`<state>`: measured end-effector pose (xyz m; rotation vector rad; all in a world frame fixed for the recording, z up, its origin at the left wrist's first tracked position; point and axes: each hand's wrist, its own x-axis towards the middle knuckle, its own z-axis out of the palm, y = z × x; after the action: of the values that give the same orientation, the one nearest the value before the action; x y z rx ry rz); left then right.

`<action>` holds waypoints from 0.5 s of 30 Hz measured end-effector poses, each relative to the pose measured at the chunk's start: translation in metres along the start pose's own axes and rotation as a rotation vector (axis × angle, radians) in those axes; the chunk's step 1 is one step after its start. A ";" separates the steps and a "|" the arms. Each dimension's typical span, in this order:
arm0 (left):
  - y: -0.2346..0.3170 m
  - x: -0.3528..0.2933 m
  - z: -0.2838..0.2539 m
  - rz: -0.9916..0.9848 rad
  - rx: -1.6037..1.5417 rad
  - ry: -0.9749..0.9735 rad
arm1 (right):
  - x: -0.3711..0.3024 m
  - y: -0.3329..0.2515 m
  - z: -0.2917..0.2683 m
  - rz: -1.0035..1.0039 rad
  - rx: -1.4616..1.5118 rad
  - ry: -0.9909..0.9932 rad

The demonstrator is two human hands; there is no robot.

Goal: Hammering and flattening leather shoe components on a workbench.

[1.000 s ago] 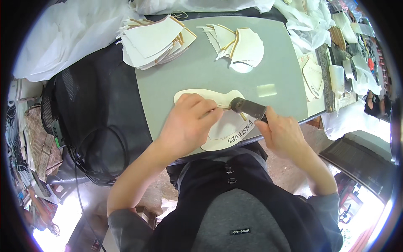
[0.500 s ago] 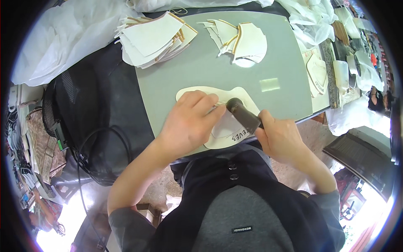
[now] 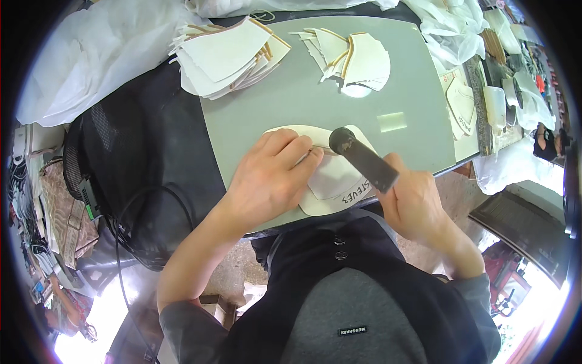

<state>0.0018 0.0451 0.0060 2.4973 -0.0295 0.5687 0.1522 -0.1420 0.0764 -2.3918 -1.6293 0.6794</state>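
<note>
Near the table's front edge lies a cream shaped pattern board (image 3: 315, 207) with handwriting on it. A smaller white flat piece (image 3: 330, 180) rests on top of it. My left hand (image 3: 273, 173) leans over the board's left part, thumb and forefinger pinching at the white piece's upper edge. What exactly sits between those fingertips is partly hidden. In my right hand (image 3: 413, 197) is a dark-headed hammer (image 3: 367, 162), held over the board's right half. Its rounded end is close to my left fingertips, and its handle is mostly hidden by my fist.
Stacked white pieces with tan edges (image 3: 227, 57) and a smaller stack (image 3: 367, 60) lie at the table's back. Another marked pattern (image 3: 462, 106) and a translucent bottle (image 3: 494, 109) are at the right. A black mesh bag (image 3: 130, 145) with cables fills the left side.
The hammer has tilted, its head now raised off the board and showing more of its side. My right hand has shifted slightly right and down; the left fingers keep their pinch.
</note>
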 end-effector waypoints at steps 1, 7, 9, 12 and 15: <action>0.000 0.000 -0.001 -0.006 -0.001 0.001 | 0.000 -0.001 0.002 -0.025 0.004 0.045; 0.000 -0.010 0.004 -0.019 0.054 0.051 | 0.004 0.000 0.006 0.056 -0.047 -0.069; 0.000 -0.013 0.005 -0.028 0.064 0.070 | 0.001 -0.003 0.002 0.005 0.045 0.037; 0.005 -0.012 0.004 -0.023 0.072 0.066 | 0.001 -0.002 0.008 -0.011 0.060 0.051; 0.000 -0.008 0.003 -0.030 0.076 0.056 | 0.008 -0.002 0.003 0.005 0.010 -0.014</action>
<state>-0.0045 0.0425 0.0002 2.5498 0.0522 0.6380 0.1518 -0.1339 0.0723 -2.3898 -1.6219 0.7045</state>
